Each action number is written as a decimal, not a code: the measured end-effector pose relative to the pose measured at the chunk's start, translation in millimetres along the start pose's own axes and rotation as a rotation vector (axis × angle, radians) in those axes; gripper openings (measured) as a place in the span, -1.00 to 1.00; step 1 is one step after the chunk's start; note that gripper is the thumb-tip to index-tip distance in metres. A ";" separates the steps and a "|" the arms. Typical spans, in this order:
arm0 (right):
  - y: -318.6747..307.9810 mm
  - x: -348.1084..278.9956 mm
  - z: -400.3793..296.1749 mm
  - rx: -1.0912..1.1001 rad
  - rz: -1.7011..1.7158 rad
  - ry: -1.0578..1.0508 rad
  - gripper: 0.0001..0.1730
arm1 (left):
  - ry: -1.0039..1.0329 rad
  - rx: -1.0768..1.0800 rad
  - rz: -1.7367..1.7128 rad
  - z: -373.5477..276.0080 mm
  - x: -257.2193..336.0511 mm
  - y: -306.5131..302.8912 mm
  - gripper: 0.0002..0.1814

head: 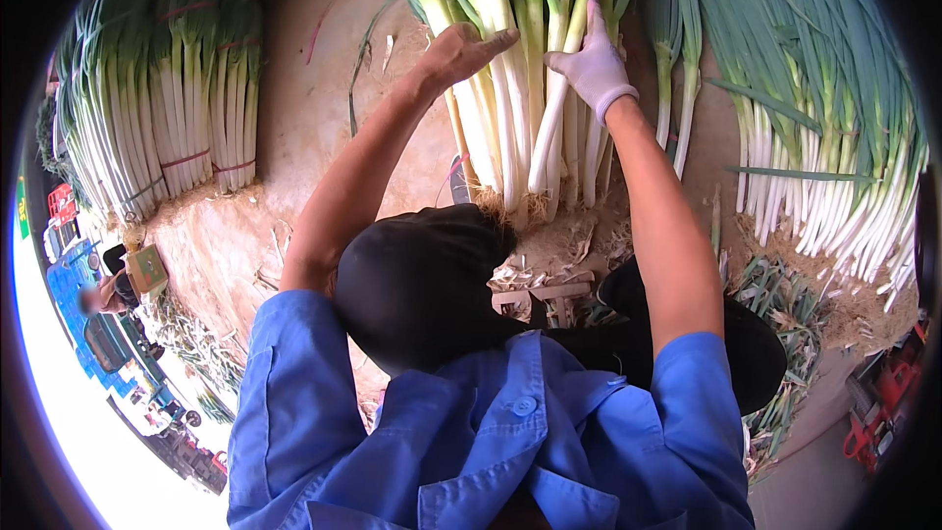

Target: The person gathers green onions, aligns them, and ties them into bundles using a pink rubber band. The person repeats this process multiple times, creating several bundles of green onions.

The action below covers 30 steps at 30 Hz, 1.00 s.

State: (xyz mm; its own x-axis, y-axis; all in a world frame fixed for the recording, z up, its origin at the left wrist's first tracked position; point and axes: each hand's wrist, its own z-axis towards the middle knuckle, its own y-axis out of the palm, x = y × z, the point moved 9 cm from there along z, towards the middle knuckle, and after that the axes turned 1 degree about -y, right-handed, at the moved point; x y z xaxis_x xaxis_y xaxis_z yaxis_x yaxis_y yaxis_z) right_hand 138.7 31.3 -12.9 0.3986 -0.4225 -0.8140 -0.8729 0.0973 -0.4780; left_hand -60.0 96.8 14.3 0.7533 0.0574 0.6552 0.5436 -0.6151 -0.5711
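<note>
A loose bunch of Welsh onions [519,110] lies on the floor before me, white stems and rootlets towards me and green leaves away. My bare left hand [467,51] closes on stems at the bunch's left side, its thumb reaching across them. On the right, my right hand [595,62], in a pale knitted glove, grips one slanting onion stem [549,134] between thumb and fingers. That stem crosses over others near its root end. A dark flat object [461,180] shows partly beneath the bunch, with a thin pink strip beside it.
Tied onion bundles [184,103] stand at left. Many loose onions [802,132] lie at right, with two single stalks [688,96] nearer. Leaf trimmings [784,324] and a wooden frame [548,294] lie near my knees. A person sits far left beside a cardboard box [147,269].
</note>
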 end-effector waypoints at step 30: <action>-16.1 35.7 -8.3 -0.191 -0.205 0.026 0.00 | 0.091 -0.102 0.105 4.7 12.4 6.1 -0.57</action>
State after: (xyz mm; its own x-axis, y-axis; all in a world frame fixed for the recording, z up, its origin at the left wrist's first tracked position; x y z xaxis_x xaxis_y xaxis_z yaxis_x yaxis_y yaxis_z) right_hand 164.7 7.2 -31.5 0.5671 -0.4394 -0.6966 -0.8129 -0.1628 -0.5591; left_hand -45.6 97.4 16.6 0.7648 -0.0806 0.6392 0.4192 -0.6911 -0.5888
